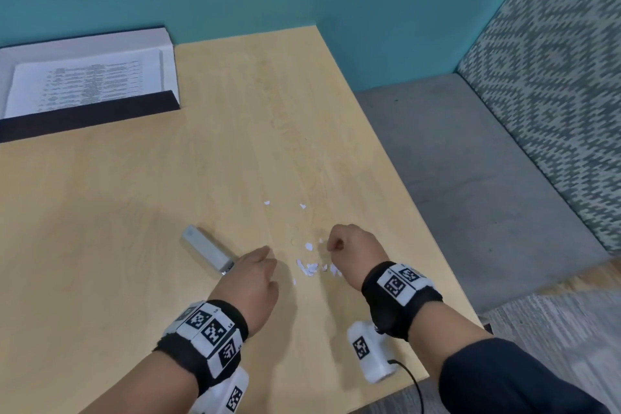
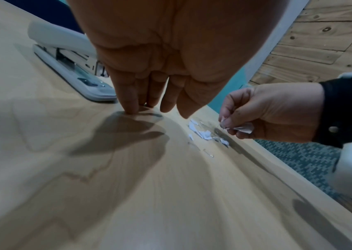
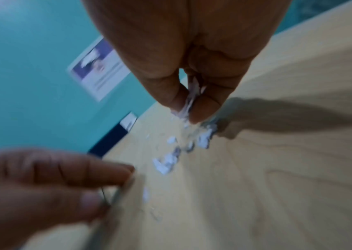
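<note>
A cluster of small white paper scraps [image 1: 311,268] [image 2: 200,132] [image 3: 168,162] lies on the light wooden table [image 1: 168,195], between my two hands. My right hand [image 1: 349,249] [image 2: 266,115] [image 3: 187,94] hovers just above them and pinches a crumpled wad of scraps [image 2: 244,128] [image 3: 188,101] between thumb and fingers. My left hand [image 1: 255,265] [image 2: 149,94] points down with straight fingers, whose tips touch the table left of the scraps. A white stapler [image 1: 208,250] [image 2: 70,64] lies just left of that hand.
A dark-rimmed tray [image 1: 90,114] holding a printed sheet sits at the table's far left. A few loose staples [image 2: 209,153] lie near the scraps. The table's right edge runs close to my right hand; beyond it are a grey bench [image 1: 470,161] and patterned upholstery [image 1: 554,77].
</note>
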A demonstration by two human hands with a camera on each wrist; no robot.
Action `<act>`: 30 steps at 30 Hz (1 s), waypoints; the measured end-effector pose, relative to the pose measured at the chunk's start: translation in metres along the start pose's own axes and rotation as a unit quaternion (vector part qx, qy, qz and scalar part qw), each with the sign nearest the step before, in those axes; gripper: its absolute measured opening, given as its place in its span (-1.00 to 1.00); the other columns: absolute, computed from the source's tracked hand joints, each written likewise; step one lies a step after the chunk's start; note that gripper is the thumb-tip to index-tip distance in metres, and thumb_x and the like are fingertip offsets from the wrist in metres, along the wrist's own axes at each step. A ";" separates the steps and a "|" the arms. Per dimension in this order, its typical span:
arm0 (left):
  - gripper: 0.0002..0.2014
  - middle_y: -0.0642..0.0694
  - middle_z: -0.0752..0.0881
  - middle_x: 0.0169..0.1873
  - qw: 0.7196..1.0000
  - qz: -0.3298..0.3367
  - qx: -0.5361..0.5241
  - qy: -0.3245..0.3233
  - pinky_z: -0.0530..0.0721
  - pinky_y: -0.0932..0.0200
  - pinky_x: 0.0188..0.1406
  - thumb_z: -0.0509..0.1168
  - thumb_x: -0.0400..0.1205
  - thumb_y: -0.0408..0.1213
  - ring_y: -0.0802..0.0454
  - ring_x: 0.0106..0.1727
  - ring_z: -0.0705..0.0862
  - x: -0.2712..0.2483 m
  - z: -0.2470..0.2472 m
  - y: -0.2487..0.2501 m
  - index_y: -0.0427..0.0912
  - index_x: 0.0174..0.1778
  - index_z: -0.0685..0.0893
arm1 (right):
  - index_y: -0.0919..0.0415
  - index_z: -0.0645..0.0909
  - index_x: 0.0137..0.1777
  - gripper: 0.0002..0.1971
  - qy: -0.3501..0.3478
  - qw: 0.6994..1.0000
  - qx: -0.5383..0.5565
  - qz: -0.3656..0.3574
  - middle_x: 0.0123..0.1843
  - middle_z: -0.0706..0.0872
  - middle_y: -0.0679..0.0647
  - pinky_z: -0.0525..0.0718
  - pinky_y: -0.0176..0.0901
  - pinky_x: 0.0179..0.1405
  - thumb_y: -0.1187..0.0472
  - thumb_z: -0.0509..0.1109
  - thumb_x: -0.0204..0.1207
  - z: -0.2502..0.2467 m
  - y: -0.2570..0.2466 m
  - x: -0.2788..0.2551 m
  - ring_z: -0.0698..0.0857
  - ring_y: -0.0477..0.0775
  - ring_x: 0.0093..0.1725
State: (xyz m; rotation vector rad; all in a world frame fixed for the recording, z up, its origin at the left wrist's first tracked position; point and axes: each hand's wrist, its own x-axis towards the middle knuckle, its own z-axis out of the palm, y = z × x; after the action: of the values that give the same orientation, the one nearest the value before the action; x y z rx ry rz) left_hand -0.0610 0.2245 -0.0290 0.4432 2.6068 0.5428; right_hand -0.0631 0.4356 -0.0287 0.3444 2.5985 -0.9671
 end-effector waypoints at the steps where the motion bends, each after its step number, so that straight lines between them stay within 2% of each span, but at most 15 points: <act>1: -0.71 -0.06 0.31 0.60 1.000 -0.001 0.004 -0.001 0.24 0.13 0.49 0.13 0.64 -0.26 0.00 0.58 0.29 0.001 -0.001 0.001 -0.18 0.25 0.59 | 0.11 0.63 -0.23 -0.74 0.007 0.998 0.061 0.027 -0.21 0.62 -0.02 0.49 -0.28 -0.48 0.46 0.18 0.38 -0.002 0.004 -0.001 0.59 0.02 -0.32; 3: -0.76 -0.10 0.39 0.55 1.000 0.006 0.008 0.003 0.36 0.11 0.41 0.14 0.63 -0.25 -0.04 0.50 0.40 0.001 -0.001 0.005 -0.22 0.14 0.60 | 0.09 0.61 -0.32 -0.75 0.028 0.982 0.176 0.065 -0.32 0.65 -0.03 0.55 -0.23 -0.47 0.44 0.23 0.36 -0.007 0.011 -0.007 0.57 0.00 -0.38; 5: -0.78 -0.11 0.44 0.51 1.000 0.023 0.011 0.008 0.44 0.10 0.35 0.16 0.63 -0.24 -0.08 0.45 0.44 -0.001 -0.001 0.011 -0.22 0.11 0.60 | 0.12 0.63 -0.35 -0.78 0.046 0.962 0.252 0.091 -0.33 0.68 0.00 0.62 -0.14 -0.36 0.44 0.31 0.37 -0.009 0.018 -0.014 0.60 0.00 -0.35; 9: -0.62 -0.08 0.38 0.55 0.997 0.076 0.007 0.010 0.37 0.13 0.47 0.17 0.64 -0.23 -0.03 0.56 0.31 -0.007 0.008 0.032 -0.16 0.40 0.52 | 0.18 0.66 -0.37 -0.79 0.054 0.925 0.354 0.129 -0.34 0.68 0.05 0.63 -0.16 -0.34 0.48 0.37 0.37 -0.011 0.030 -0.027 0.62 0.02 -0.33; 11: -0.55 -0.07 0.31 0.59 0.995 0.099 0.017 0.002 0.27 0.16 0.53 0.16 0.66 -0.22 -0.01 0.60 0.22 -0.010 0.012 0.045 -0.14 0.51 0.42 | 0.19 0.66 -0.40 -0.74 0.055 0.890 0.426 0.152 -0.35 0.69 0.09 0.64 -0.15 -0.35 0.53 0.36 0.37 -0.011 0.035 -0.031 0.63 0.05 -0.37; 14: -0.53 -0.06 0.23 0.62 0.989 0.135 0.062 -0.024 0.22 0.12 0.58 0.13 0.68 -0.19 -0.03 0.64 0.11 -0.013 0.019 0.062 -0.12 0.55 0.35 | 0.24 0.64 -0.41 -0.72 0.051 0.833 0.525 0.169 -0.35 0.67 0.16 0.63 -0.08 -0.29 0.60 0.33 0.37 -0.013 0.041 -0.036 0.60 0.07 -0.43; 15: -0.53 -0.09 0.24 0.62 0.985 0.150 0.083 -0.035 0.23 0.08 0.58 0.13 0.66 -0.20 -0.07 0.64 0.11 -0.013 0.023 0.066 -0.14 0.52 0.38 | 0.26 0.63 -0.38 -0.73 0.047 0.818 0.548 0.169 -0.34 0.66 0.18 0.62 -0.06 -0.28 0.61 0.33 0.38 -0.015 0.042 -0.039 0.59 0.06 -0.44; 18: -0.53 -0.22 0.37 0.57 0.966 0.198 0.154 -0.060 0.44 -0.10 0.47 0.22 0.56 -0.19 -0.24 0.60 0.27 -0.013 0.033 0.076 -0.15 0.42 0.47 | 0.33 0.56 -0.32 -0.76 0.040 0.765 0.624 0.155 -0.33 0.61 0.21 0.62 -0.14 -0.38 0.65 0.30 0.43 -0.023 0.046 -0.050 0.56 0.06 -0.45; 19: -0.49 -0.23 0.30 0.60 0.960 0.206 0.177 -0.070 0.42 -0.14 0.49 0.21 0.56 -0.16 -0.26 0.62 0.22 -0.014 0.035 0.080 -0.12 0.47 0.42 | 0.33 0.56 -0.32 -0.76 0.038 0.748 0.646 0.150 -0.34 0.61 0.21 0.62 -0.17 -0.40 0.64 0.31 0.44 -0.026 0.048 -0.054 0.55 0.06 -0.44; 21: -0.40 -0.18 0.02 0.68 0.951 0.207 0.210 -0.095 0.18 -0.15 0.60 0.18 0.60 -0.08 -0.22 0.67 -0.05 -0.015 0.040 0.086 -0.02 0.58 0.20 | 0.30 0.57 -0.34 -0.74 0.040 0.719 0.679 0.143 -0.33 0.63 0.19 0.62 -0.19 -0.40 0.63 0.32 0.45 -0.034 0.055 -0.065 0.56 0.05 -0.43; 23: -0.31 -0.11 -0.18 0.68 0.949 0.196 0.226 -0.103 -0.05 -0.16 0.63 0.20 0.61 0.01 -0.19 0.67 -0.24 -0.014 0.041 0.090 0.08 0.62 0.04 | 0.29 0.56 -0.34 -0.73 0.057 0.691 0.708 0.136 -0.33 0.66 0.17 0.62 -0.24 -0.40 0.63 0.30 0.47 -0.047 0.065 -0.079 0.57 0.04 -0.41; 26: -0.21 -0.07 -0.35 0.65 0.942 0.181 0.254 -0.126 -0.16 -0.24 0.61 0.22 0.59 0.08 -0.19 0.64 -0.38 -0.012 0.044 0.091 0.17 0.62 -0.13 | 0.27 0.58 -0.36 -0.71 0.118 0.646 0.740 0.143 -0.34 0.68 0.16 0.65 -0.31 -0.42 0.62 0.30 0.47 -0.072 0.095 -0.104 0.59 0.05 -0.36; 28: -0.15 -0.05 -0.37 0.65 0.942 0.174 0.255 -0.133 -0.04 -0.23 0.62 0.24 0.55 0.09 -0.17 0.64 -0.36 -0.012 0.050 0.081 0.21 0.61 -0.19 | 0.24 0.62 -0.38 -0.75 0.166 0.607 0.764 0.141 -0.33 0.70 0.16 0.66 -0.33 -0.43 0.58 0.37 0.37 -0.088 0.123 -0.123 0.62 0.05 -0.36; 29: -0.10 -0.06 -0.28 0.67 0.944 0.181 0.245 -0.123 0.11 -0.23 0.59 0.30 0.49 0.11 -0.16 0.66 -0.27 -0.012 0.051 0.075 0.22 0.61 -0.14 | 0.23 0.62 -0.39 -0.78 0.192 0.585 0.775 0.142 -0.34 0.71 0.16 0.67 -0.34 -0.45 0.55 0.39 0.32 -0.093 0.138 -0.131 0.64 0.04 -0.37; 30: -0.05 -0.10 -0.09 0.69 0.940 0.187 0.252 -0.134 0.33 -0.25 0.50 0.38 0.37 0.13 -0.18 0.67 -0.10 -0.011 0.052 0.073 0.21 0.61 -0.02 | 0.23 0.61 -0.38 -0.80 0.223 0.563 0.782 0.146 -0.36 0.72 0.16 0.66 -0.35 -0.47 0.54 0.38 0.30 -0.098 0.156 -0.139 0.65 0.02 -0.40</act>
State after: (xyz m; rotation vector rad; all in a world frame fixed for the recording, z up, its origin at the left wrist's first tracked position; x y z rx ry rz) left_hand -0.0112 0.2993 -0.0358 1.1077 2.3777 -0.0919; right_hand 0.0939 0.6014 0.0050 1.4409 0.9422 -2.9870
